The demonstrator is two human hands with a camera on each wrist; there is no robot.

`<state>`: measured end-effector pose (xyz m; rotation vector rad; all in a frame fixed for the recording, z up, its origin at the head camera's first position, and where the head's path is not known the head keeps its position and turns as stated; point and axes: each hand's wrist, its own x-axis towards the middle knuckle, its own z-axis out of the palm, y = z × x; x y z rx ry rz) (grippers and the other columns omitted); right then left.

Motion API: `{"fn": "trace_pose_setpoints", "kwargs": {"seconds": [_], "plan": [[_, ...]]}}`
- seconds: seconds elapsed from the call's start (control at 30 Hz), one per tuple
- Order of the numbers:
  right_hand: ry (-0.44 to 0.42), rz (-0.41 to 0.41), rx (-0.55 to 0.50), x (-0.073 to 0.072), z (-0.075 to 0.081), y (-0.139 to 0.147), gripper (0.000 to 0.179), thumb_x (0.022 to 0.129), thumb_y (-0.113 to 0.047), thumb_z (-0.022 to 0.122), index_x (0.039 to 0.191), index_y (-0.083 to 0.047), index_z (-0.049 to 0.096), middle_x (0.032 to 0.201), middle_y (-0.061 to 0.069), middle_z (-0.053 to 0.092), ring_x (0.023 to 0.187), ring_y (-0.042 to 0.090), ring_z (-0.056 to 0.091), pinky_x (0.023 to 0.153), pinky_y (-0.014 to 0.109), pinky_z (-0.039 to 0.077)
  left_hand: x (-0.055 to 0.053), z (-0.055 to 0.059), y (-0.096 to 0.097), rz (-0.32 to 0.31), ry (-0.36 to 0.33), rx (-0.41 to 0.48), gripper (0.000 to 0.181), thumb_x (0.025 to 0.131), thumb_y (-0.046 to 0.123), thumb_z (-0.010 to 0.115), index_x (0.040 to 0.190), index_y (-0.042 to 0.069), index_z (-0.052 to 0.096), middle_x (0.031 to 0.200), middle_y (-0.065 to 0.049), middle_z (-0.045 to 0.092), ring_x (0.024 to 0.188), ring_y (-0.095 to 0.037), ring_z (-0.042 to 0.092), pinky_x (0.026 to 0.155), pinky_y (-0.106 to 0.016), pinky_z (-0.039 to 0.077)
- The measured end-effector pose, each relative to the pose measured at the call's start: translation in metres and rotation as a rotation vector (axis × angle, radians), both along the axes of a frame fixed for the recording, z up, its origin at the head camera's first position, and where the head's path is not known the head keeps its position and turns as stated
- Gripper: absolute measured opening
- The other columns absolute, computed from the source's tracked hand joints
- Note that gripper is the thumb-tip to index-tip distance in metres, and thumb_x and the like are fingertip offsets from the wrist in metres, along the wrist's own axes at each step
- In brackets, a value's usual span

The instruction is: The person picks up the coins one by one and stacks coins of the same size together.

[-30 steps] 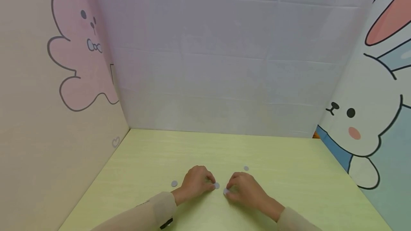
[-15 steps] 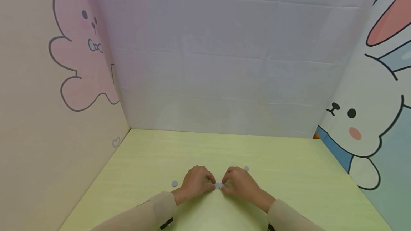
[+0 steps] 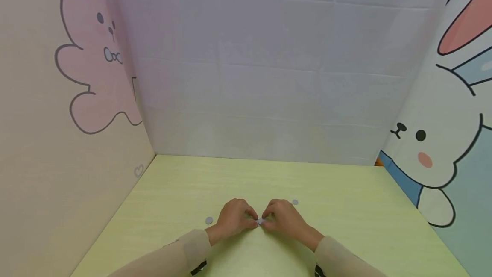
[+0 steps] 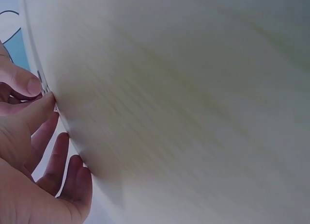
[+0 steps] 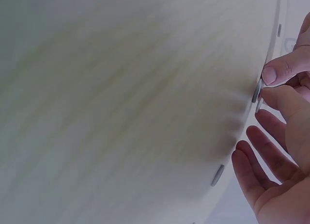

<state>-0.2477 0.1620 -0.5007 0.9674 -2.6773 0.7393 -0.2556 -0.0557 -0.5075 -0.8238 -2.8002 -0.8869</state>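
Note:
Over the middle of the table, both hands meet at small grey discs point(image 3: 261, 221), which overlap between the fingertips in the head view. My left hand point(image 3: 238, 217) pinches one disc's edge between thumb and forefinger at the tabletop. From the other side, my right hand point(image 3: 287, 222) pinches a second disc laid partly over the first. In the right wrist view, a disc point(image 5: 256, 91) shows edge-on, flat at the table surface, beside the thumb and forefinger. Fingers hide much of both held discs.
One grey disc point(image 3: 209, 220) lies left of the left wrist. Another disc point(image 3: 295, 202) lies just beyond the right hand. The pale yellow-green table point(image 3: 192, 178) meets a white back sheet point(image 3: 246, 76) and side panels with cartoon animals.
My right hand has moved left and slightly away from the body, bringing its disc from a gap onto the left hand's disc. The left hand has stayed in place.

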Motion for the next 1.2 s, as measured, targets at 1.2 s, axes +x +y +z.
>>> {"fn": "trace_pose_setpoints", "kwargs": {"seconds": [1.2], "plan": [[-0.049,-0.004,0.002,0.0029,-0.0027,0.0011,0.009,0.084,-0.015,0.092,0.089,-0.011,0.086,0.088,-0.004,0.075,0.085,0.012,0.067,0.077,0.031,0.055,0.0023,0.0040,-0.0023,-0.022,-0.034,0.049,0.013,0.078,0.022,0.096,0.087,0.021,0.087,0.086,0.013,0.075,0.086,-0.009,0.062,0.080,-0.029,0.050]]}}
